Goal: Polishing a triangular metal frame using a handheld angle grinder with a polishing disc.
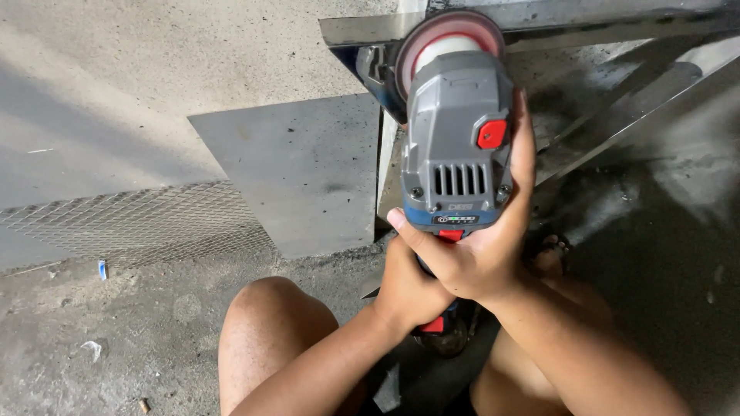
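Head view, looking down: both hands hold a grey cordless angle grinder above the floor. The right hand wraps its grip closed around the grinder's body, fingers along the right side near a red button. The left hand is closed tight around the handle below. The red disc meets a metal frame. A flat steel sheet and wire mesh lie left.

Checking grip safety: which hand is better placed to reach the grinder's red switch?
Likely the right hand: its fingers lie along the angle grinder beside the red switch. The left hand grips lower.
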